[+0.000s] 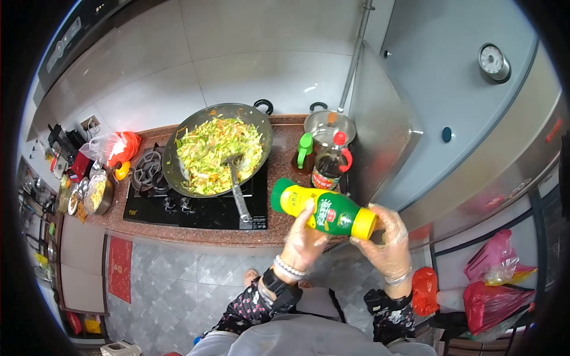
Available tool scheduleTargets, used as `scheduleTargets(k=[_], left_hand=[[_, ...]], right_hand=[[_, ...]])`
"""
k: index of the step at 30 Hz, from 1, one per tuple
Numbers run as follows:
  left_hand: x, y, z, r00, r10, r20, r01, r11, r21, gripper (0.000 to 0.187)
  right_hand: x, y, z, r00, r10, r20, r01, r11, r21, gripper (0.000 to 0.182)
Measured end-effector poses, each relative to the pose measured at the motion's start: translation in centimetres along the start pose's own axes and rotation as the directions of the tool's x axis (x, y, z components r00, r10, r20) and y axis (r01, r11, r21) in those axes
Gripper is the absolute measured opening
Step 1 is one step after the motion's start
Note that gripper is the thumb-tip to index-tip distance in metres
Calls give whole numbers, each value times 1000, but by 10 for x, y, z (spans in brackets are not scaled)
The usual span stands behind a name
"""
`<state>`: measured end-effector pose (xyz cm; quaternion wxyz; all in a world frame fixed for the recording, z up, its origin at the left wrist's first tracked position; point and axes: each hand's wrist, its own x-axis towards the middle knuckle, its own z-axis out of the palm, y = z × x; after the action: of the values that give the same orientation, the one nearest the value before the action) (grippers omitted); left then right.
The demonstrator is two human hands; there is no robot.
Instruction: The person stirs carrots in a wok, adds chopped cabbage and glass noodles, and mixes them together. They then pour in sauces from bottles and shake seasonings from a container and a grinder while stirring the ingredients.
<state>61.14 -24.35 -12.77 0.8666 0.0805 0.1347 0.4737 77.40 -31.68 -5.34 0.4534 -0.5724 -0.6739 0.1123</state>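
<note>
Green-and-yellow seasoning bottle lay nearly sideways in both hands, right of a wok of shredded vegetables and above the near edge of the tabletop. Its long axis ran from a green end at far left to a yellow end at near right. The left hand gripped the body; the right hand, nearer the yellow end, clasped it.
</note>
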Motion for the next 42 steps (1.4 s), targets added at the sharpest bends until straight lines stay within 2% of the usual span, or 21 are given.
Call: scheduleTargets(k=[6,9,13,16,21,23,24,25,26,27,29,30,31,34,35,36,37,38,39,40,42], left_hand=[[-15,10,-5,962,264,-70,-242,943,230,33],[-28,33,-10,972,235,-12,-224,940,258,35],[-36,59,-5,949,307,69,-312,893,325,38],[-46,95,9,938,339,76,-344,875,341,38],[-53,144,3,890,442,110,-438,765,472,32],[-51,164,5,741,641,200,-609,515,603,30],[-48,189,-1,581,642,500,-669,27,743,31],[-46,219,-9,443,471,763,-608,-468,642,32],[-50,243,0,539,489,685,-565,-393,725,35],[-52,265,11,627,498,599,-511,-318,799,38],[-43,303,12,720,328,611,-451,-448,772,53],[-54,314,33,808,291,512,-274,-584,764,42],[-47,328,31,719,283,635,-317,-680,662,49],[-78,358,80,575,187,797,-461,-730,504,54],[-95,359,94,544,175,821,-503,-715,485,54],[-102,360,94,382,175,908,-526,-767,369,54],[-100,360,86,381,181,907,-519,-770,371,53],[-81,364,65,445,254,859,-475,-746,467,51],[-53,366,28,521,321,791,-425,-706,566,49],[-22,374,-16,763,325,559,-343,-528,776,46],[-34,358,-29,847,315,428,-206,-548,810,43]], right_hand=[[-3,13,13,993,-111,-27,111,994,-9,64],[11,6,7,972,-164,169,159,986,46,65],[23,-16,26,963,-236,132,219,967,131,60],[34,-32,49,945,-310,104,303,950,73,46],[51,-55,116,991,-128,32,132,967,-216,29],[66,-80,138,987,19,158,32,949,-313,32],[76,-87,143,936,131,327,10,918,-396,36],[87,-85,157,953,69,296,-23,987,-157,44],[106,-112,160,964,57,260,-3,979,-205,57],[124,-132,168,971,-129,200,120,991,60,72],[161,-141,212,940,-323,107,307,941,144,81],[176,-136,228,916,-216,338,71,916,395,79],[189,-143,245,906,-362,218,139,743,654,74],[194,-202,220,917,-398,38,346,837,425,65],[189,-216,214,941,-336,30,272,808,523,66],[186,-222,222,963,-266,33,156,657,738,65],[184,-227,230,980,-187,65,26,446,895,64],[197,-199,253,839,-520,-158,533,731,426,56],[195,-184,277,973,-229,-25,217,875,434,51],[179,-173,287,982,-182,43,149,899,413,52],[167,-158,290,978,-121,168,56,937,345,53]])
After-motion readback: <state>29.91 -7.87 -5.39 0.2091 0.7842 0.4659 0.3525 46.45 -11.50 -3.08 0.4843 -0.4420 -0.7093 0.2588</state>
